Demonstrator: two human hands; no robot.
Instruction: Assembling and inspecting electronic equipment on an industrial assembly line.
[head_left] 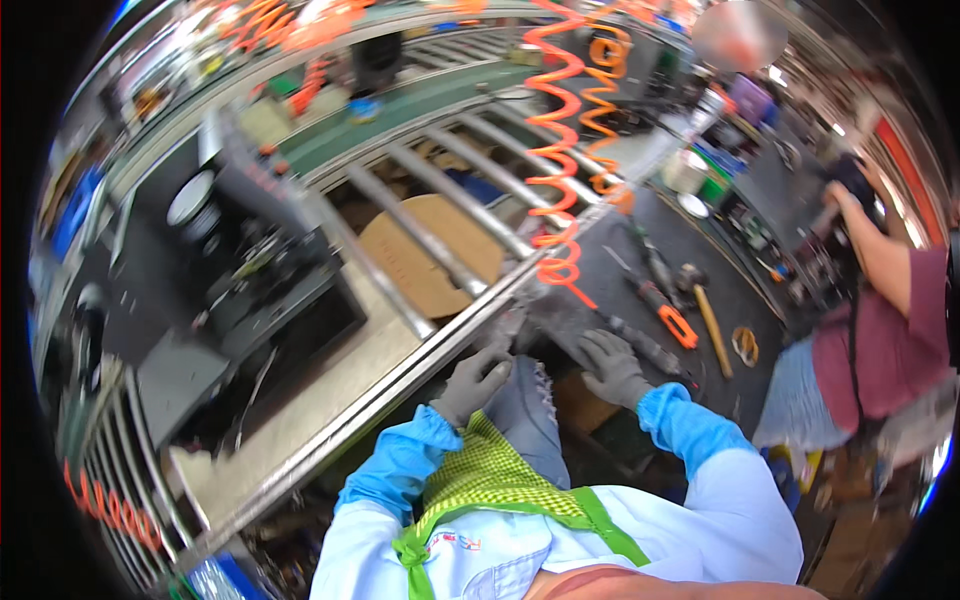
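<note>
My left hand point(474, 386), in a grey glove, is beside the metal edge of the roller conveyor point(392, 372). Its thumb stands apart from the fingers, and I make out nothing held in it. My right hand point(613, 369), gloved likewise, has its fingers spread at the near edge of the dark bench point(640, 235). Just beyond both hands is a blurred dark grey piece point(553, 318), its kind unclear. Right of it lies a dark, long-bodied tool point(648, 350), close to my right fingers.
A hammer point(714, 335), a red-handled tool point(668, 315) and a tape ring point(744, 346) lie on the bench. An orange coiled hose point(552, 160) hangs ahead. Round cardboard point(430, 245) shows between rollers. Left stands a black open housing point(270, 270). Another person point(880, 330) works at right.
</note>
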